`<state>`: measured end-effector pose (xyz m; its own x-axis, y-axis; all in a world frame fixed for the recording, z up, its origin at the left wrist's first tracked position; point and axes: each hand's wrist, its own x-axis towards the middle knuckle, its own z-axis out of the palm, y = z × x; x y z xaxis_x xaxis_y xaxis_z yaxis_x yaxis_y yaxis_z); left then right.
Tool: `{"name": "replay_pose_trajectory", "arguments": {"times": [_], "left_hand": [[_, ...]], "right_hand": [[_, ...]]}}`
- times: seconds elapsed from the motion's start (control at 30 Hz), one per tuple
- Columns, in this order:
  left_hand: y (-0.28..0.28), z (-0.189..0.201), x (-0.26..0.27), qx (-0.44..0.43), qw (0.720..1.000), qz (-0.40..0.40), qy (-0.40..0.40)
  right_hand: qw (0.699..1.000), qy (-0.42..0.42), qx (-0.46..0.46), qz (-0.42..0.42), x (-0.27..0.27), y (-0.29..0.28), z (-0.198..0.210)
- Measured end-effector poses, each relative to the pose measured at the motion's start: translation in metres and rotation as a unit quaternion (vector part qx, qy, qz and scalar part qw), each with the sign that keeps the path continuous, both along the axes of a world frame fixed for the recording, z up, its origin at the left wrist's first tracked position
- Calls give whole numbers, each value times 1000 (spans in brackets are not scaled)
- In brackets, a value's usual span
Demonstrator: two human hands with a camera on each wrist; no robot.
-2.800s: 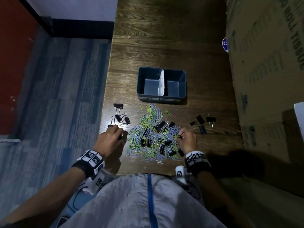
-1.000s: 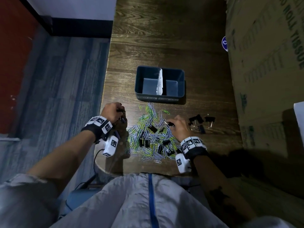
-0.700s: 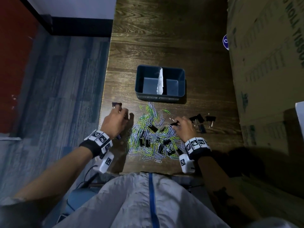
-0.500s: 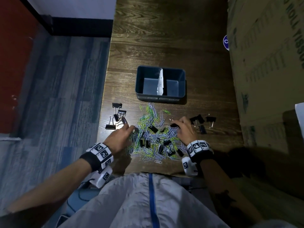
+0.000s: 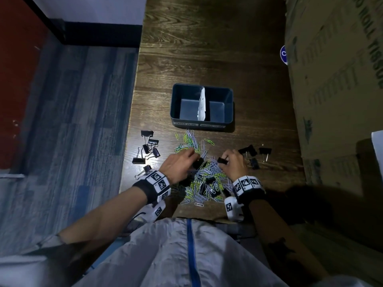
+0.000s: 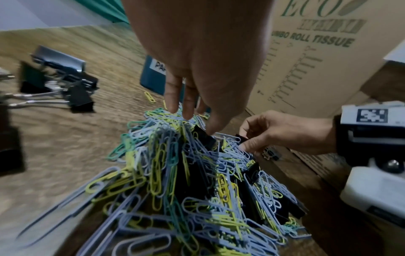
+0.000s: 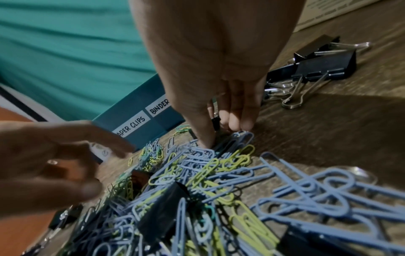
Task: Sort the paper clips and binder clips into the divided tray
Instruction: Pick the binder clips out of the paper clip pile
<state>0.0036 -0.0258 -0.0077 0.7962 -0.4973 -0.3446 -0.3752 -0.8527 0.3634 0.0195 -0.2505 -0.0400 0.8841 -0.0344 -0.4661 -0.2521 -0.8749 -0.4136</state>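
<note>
One dark blue plastic tray (image 5: 202, 123), split by one white divider into two compartments, stands on the dark wooden tabletop (image 5: 207, 48) behind one heap of blue, yellow and green wire paper clips (image 5: 204, 179). Six black binder clips (image 5: 148, 151) lie left of the heap, about four right. The left hand (image 5: 179, 166) reaches relaxed fingers into the heap; the right hand (image 5: 233, 164) pinches one black binder clip (image 5: 222, 161).

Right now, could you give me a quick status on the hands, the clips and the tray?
Left hand reaching into mixed clip pile, grip unclear. Right hand pinching a black binder clip. Divided tray holds no clips yet. Path to the tray unobstructed.
</note>
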Motion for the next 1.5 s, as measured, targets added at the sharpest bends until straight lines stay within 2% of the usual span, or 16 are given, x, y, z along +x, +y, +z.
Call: {"name": "replay_pose_trajectory", "arguments": {"times": [0.07, 0.17, 0.5, 0.67, 0.87, 0.97, 1.07, 1.17, 1.33, 1.43, 1.5], "left_hand": [[-12, -2, 5, 38, 998, -50, 1], [-24, -2, 8, 83, 996, -34, 22], [-37, -13, 9, 95, 993, 4, 70], [-39, -9, 8, 95, 994, -3, 58], [-37, -11, 5, 116, 992, 4, 51], [-36, -14, 2, 98, 993, 22, 54], [-29, -19, 5, 74, 995, 49, 53], [-20, -24, 5, 47, 997, 50, 45], [-10, -23, 4, 11, 999, 34, 36], [-10, -19, 4, 44, 998, -10, 33], [-13, -18, 4, 55, 998, -13, 28]], "right_hand": [[1000, -2, 9, -13, -1, 1, 1], [999, 3, 18, -27, -4, 3, 5], [992, -43, 45, -106, -6, 7, 25], [991, -53, 63, -104, -9, 10, 29], [982, -57, 84, -157, -1, -6, 40], [972, -61, 87, -209, 6, -25, 45], [961, -72, 39, -266, 12, -46, 48], [953, -48, 20, -297, 13, -65, 40], [957, -74, -8, -280, 3, -76, 29], [969, -113, -39, -218, -17, -67, 26], [983, -97, -19, -157, -33, -63, 21]]}}
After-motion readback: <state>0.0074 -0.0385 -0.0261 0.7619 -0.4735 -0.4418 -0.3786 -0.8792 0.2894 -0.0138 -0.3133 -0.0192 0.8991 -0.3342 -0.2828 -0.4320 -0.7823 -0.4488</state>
